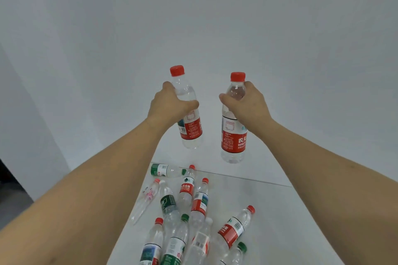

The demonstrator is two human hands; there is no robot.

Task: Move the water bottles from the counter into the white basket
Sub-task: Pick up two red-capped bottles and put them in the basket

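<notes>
Two bare arms reached up mid-frame, left hand (170, 103) gripped a red-capped bottle (188, 114), tilted, right hand (247, 103) gripped another red-labelled bottle (233, 133), upright, both held above the white tabletop (269, 211), many loose bottles (193, 211) lay scattered at lower centre.

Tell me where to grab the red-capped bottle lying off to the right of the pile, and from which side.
Both hands are full now, left hand and right hand each holding a bottle. Once one is free, take the red-capped bottle from above, around its labelled middle. It lies on the counter with its cap pointing up-right, its right side clear, so fingers probably fit across the round body there.
</notes>
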